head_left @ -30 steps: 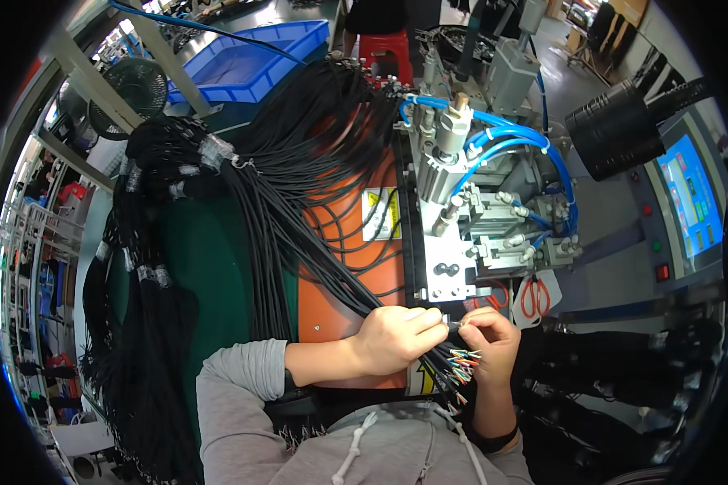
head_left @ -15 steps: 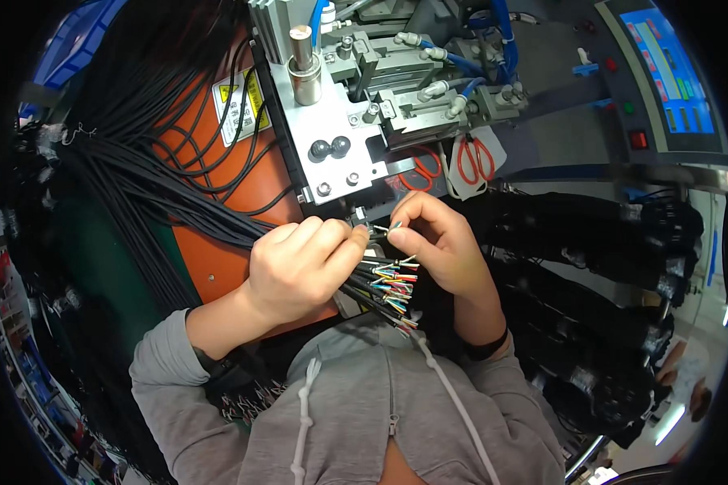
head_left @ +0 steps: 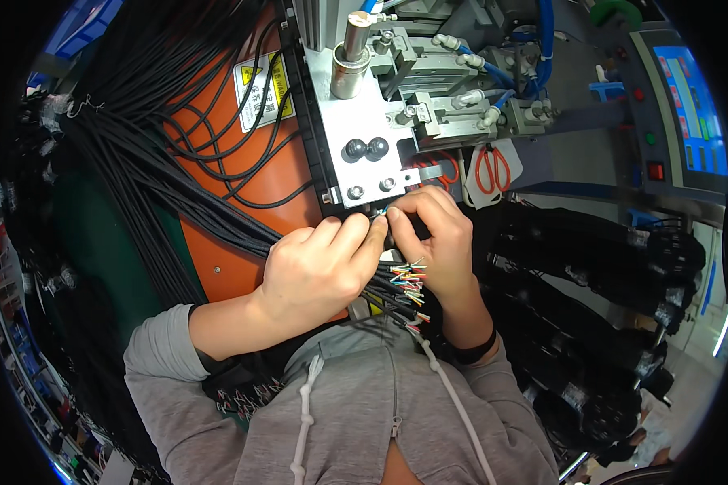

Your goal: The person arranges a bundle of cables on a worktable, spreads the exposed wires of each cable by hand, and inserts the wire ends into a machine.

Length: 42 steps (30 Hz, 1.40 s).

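My left hand is closed, thumb and finger pinching the end of a black cable just below the front edge of the machine's metal plate. My right hand pinches right beside it at thin white and teal wires coming out of that cable end. The fingertips hide most of these wires. Beneath both hands a bunch of cable ends fans out, with stripped coloured wires in red, yellow, white and blue pointing right.
A thick bundle of black cables runs over the orange surface on the left. Pneumatic cylinders with blue hoses stand behind the plate. Red-handled scissors lie right of it. A screen panel and more cable bundles are at right.
The view has shifted, so the machine sits further right. Both hands have come closer to the plate's front edge, and my right fingertips have moved nearer the left ones.
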### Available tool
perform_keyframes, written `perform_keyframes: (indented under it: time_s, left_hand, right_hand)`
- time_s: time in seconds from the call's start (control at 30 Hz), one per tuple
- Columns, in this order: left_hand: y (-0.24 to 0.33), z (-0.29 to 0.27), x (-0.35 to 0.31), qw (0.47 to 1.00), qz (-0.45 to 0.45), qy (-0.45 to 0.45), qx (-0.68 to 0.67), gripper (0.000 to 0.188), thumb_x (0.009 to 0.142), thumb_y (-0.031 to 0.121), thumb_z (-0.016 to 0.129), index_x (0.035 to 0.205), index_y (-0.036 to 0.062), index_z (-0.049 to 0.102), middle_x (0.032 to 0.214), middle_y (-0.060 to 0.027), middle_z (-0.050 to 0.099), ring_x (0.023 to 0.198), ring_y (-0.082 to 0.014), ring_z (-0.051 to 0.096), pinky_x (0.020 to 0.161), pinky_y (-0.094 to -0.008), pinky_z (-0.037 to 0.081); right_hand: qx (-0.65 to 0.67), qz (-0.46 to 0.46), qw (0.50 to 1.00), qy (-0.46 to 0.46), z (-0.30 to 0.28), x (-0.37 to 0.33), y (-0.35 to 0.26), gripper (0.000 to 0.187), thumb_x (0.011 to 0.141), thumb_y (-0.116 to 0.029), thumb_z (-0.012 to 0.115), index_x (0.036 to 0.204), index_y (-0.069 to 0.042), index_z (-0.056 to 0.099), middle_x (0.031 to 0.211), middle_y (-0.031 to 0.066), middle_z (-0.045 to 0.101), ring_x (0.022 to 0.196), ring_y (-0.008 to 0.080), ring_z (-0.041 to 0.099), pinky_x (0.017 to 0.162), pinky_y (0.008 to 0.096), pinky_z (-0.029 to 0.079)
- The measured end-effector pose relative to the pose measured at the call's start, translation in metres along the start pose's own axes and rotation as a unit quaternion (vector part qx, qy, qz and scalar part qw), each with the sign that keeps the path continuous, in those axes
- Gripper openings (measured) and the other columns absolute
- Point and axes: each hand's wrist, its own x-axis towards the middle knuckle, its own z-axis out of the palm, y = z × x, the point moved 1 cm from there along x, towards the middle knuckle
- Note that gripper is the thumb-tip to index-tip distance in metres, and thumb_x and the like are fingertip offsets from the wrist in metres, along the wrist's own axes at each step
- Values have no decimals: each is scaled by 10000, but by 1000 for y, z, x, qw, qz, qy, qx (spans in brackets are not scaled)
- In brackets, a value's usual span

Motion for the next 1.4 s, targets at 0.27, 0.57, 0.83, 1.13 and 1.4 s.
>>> perform_keyframes:
  time_s: [0.27,0.57,0.83,1.13,1.4]
  left_hand:
    - [2,-1,1,999,-33,-18,14,334,689,123,610,1000,22,677,748,5,486,607,-97,488,459,-216,353]
    - [-3,3,5,999,-23,15,-28,305,701,112,634,998,64,683,697,10,456,559,-103,487,472,-242,368]
    - [-9,-3,3,999,-33,35,-21,238,721,130,631,951,111,690,721,16,526,570,-112,526,494,-251,395]
    - [3,-10,-12,995,-80,-34,43,170,718,115,609,877,75,653,719,8,529,583,-116,562,516,-254,441]
    - [-10,-7,-12,994,-27,-2,-103,184,741,113,642,918,65,657,722,-19,560,608,-154,609,529,-288,469]
  right_hand:
    - [11,-23,999,29,13,-2,6,86,719,39,656,716,1,578,693,77,582,636,211,549,620,294,438]
    - [224,214,951,10,21,-20,28,96,737,29,644,761,3,554,706,75,544,659,168,527,631,264,419]
    - [90,53,992,72,20,-7,3,103,775,-4,661,784,17,561,741,116,568,682,250,564,656,298,458]
    - [235,221,945,45,15,-16,19,89,758,21,679,825,12,621,795,68,631,741,191,602,697,285,479]
    - [308,-127,940,-76,-8,-19,19,190,715,56,726,893,13,673,863,85,671,788,178,622,700,284,484]
